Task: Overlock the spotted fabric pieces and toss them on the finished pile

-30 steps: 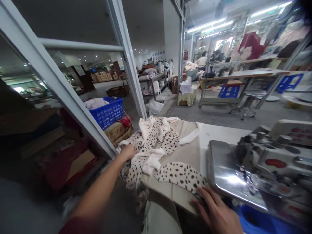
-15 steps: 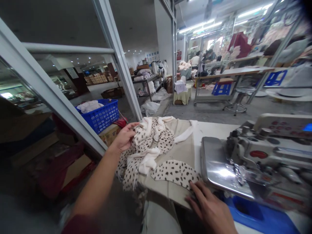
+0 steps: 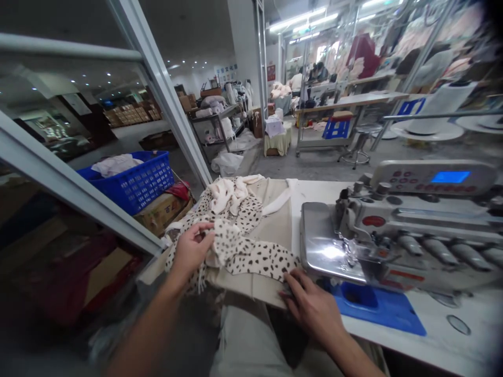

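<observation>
My left hand is closed with thumb and fingers on a cream, dark-spotted fabric piece, lifted over the table edge. Below and to its right, a second spotted fabric piece lies flat with a curved outline. The fingertips of my right hand rest on this flat piece's right end, thumb apart from them. Behind my left hand a heap of spotted fabric with white fleecy sides covers the table's left part.
At right stands an overlock sewing machine with a shiny metal plate and a lit blue display. A blue plastic tray sits in front of it. A blue basket and metal frame posts stand at left.
My left hand has come toward me and now carries a spotted piece off the heap, over the flat one. My right hand stays at the flat piece's end. The view has turned right.
</observation>
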Motion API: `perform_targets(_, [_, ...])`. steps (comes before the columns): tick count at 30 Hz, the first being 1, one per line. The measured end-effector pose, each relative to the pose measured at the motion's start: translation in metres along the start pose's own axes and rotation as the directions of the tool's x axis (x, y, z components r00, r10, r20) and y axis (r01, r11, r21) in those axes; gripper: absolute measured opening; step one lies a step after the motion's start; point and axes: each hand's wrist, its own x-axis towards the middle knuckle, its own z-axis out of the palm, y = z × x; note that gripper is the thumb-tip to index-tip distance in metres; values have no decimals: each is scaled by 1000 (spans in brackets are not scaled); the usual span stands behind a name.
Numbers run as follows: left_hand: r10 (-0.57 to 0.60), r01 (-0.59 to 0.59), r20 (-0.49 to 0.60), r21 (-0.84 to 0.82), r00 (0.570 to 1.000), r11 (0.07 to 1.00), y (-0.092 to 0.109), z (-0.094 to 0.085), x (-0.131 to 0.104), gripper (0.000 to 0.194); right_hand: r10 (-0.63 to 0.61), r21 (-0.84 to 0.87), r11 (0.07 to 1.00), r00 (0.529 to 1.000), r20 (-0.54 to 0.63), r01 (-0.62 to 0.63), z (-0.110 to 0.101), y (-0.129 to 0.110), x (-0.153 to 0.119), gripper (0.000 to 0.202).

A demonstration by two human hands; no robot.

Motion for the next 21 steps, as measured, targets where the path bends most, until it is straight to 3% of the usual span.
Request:
perform_targets(3, [23,0,-95,233,995,972,-20,-13,-9,35,-12,30,999,1000,-10,12,-1,0,-1,37])
perform_targets(5, [133,-64,-127,444,983,894,-21,-12,-13,40,-25,42,999,1000,-3,26,0,0,-1,35])
perform_targets(7, [266,-235,37,595,963,769,-17,-1,-11,38,-28,36,999,1000,2,28,1,0,-1,29])
perform_targets(8, [305,-351,181,599,935,720,-15,7,-8,37,-23,22,999,1000,-1,23,1,0,-1,25])
perform_targets(10, [328,-543,461,480,825,689,-13,26,2,33,0,-26,1000,1000,-8,0,-1,-3,0,21])
perform_targets(12, [319,-619,604,386,730,684,-15,46,13,28,37,-78,996,999,10,-36,-5,-8,3,23])
perform_targets(14, [290,-639,668,361,685,679,-17,62,23,24,54,-105,993,997,59,-48,-10,-18,8,21])
perform_targets(16, [254,-636,694,369,673,677,-20,71,29,22,10,-81,997,991,130,0,-15,-34,19,13])
perform_targets(21, [209,-631,739,352,641,691,-22,71,37,9,-258,56,966,935,244,252,-14,-85,62,19])
